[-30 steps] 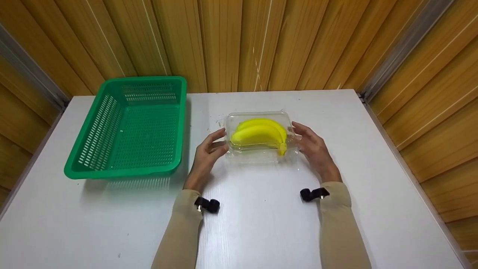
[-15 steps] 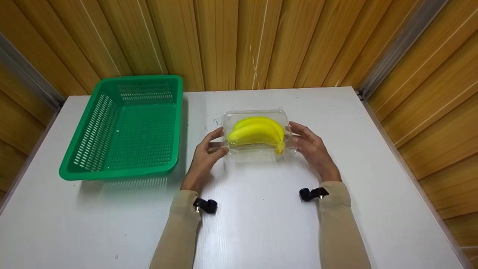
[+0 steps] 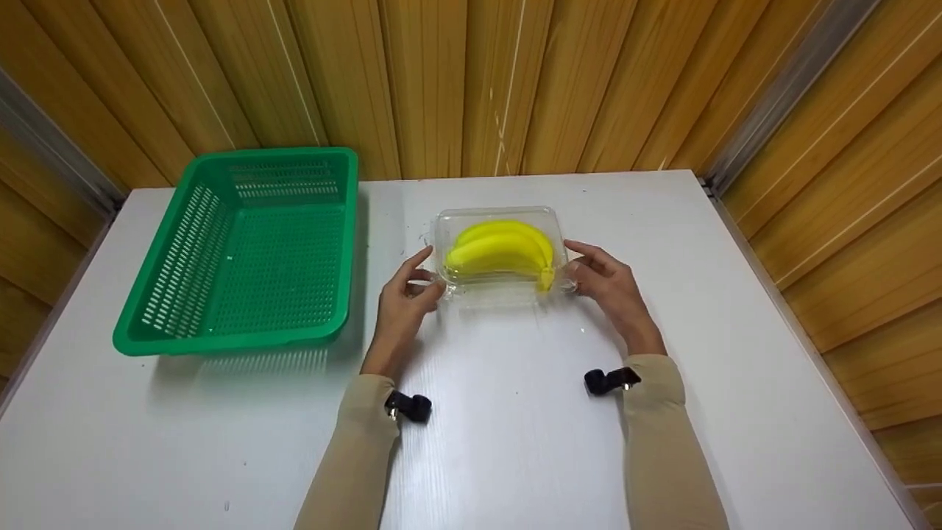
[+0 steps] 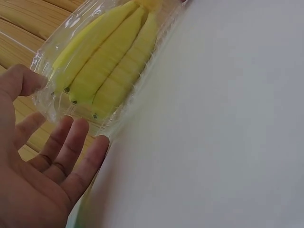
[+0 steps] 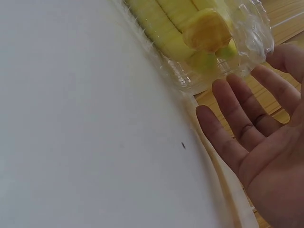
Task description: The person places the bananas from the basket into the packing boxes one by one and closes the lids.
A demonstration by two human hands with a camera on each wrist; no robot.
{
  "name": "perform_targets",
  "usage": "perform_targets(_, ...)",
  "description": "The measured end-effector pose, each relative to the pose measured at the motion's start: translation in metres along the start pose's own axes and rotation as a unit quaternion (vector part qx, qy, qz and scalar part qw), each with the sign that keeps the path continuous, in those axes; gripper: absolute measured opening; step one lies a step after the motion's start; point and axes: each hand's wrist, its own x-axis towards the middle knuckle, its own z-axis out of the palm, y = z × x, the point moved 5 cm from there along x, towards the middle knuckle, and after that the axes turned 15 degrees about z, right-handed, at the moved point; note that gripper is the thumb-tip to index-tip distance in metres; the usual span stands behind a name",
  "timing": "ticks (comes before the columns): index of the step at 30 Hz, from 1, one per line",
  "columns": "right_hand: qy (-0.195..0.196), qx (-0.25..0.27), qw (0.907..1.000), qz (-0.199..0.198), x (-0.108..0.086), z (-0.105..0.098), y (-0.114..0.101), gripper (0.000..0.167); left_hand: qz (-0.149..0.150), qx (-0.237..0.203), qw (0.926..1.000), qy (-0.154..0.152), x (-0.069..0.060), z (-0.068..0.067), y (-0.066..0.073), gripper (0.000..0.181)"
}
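Note:
A bunch of yellow bananas (image 3: 500,246) lies inside a clear plastic clamshell box (image 3: 508,213) on the white table, its stem end toward the right. My left hand (image 3: 401,313) is at the box's left side. In the left wrist view its thumb (image 4: 31,81) touches the plastic, and the other fingers spread loosely along the box's end. My right hand (image 3: 611,291) is at the opposite end. In the right wrist view its extended fingers (image 5: 232,107) come up to the plastic near the stem; exact contact is hard to tell.
A green plastic basket (image 3: 340,294) with slotted walls stands on the white table (image 3: 508,442) at the left. Wood-panelled walls (image 3: 434,88) enclose the back and sides. Small black wrist cameras (image 3: 408,406) are strapped over both sleeves.
The box with the bananas has shifted slightly toward the back wall, both hands staying at its ends. The fingers have changed their places on it a little. The view has drifted slightly.

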Motion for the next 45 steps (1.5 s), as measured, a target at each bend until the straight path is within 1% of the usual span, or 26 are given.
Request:
perform_targets(6, -0.009, 0.028, 0.9995, 0.009, 0.0, 0.002, -0.002, 0.05, 0.007, -0.004, 1.0, 0.003, -0.001, 0.001, 0.0, 0.06)
perform_targets(10, -0.034, 0.052, 0.998, 0.014, 0.0, 0.004, -0.002, 0.05, 0.005, -0.016, 0.9999, 0.003, 0.0, 0.004, -0.001, 0.061)
perform_targets(14, -0.058, 0.063, 0.9963, 0.011, 0.0, 0.006, -0.001, 0.055, 0.003, -0.029, 0.9996, 0.001, -0.001, 0.006, -0.001, 0.061)
perform_targets(19, -0.071, 0.069, 0.9951, 0.005, 0.0, 0.006, 0.0, 0.058, -0.002, -0.049, 0.9988, -0.003, -0.001, 0.008, -0.001, 0.063)
perform_targets(24, -0.068, 0.062, 0.9956, 0.018, -0.001, 0.006, 0.0, 0.059, -0.008, -0.06, 0.9982, -0.004, -0.001, 0.009, -0.001, 0.063)
perform_targets(29, -0.061, 0.044, 0.9968, 0.028, -0.002, 0.007, 0.0, 0.06, -0.026, -0.066, 0.9975, -0.002, -0.002, 0.011, -0.001, 0.065)
perform_targets(34, -0.063, 0.043, 0.9965, 0.035, -0.002, 0.007, -0.001, 0.061, -0.042, -0.07, 0.9965, -0.019, -0.003, 0.013, -0.001, 0.069)
perform_targets(37, -0.062, 0.041, 0.9965, 0.039, -0.001, 0.007, -0.001, 0.061, -0.041, -0.07, 0.9963, -0.026, -0.003, 0.013, -0.001, 0.071)
perform_targets(45, -0.058, 0.034, 0.9967, 0.046, -0.001, 0.007, -0.002, 0.061, -0.039, -0.076, 0.9959, -0.032, -0.003, 0.013, 0.0, 0.071)
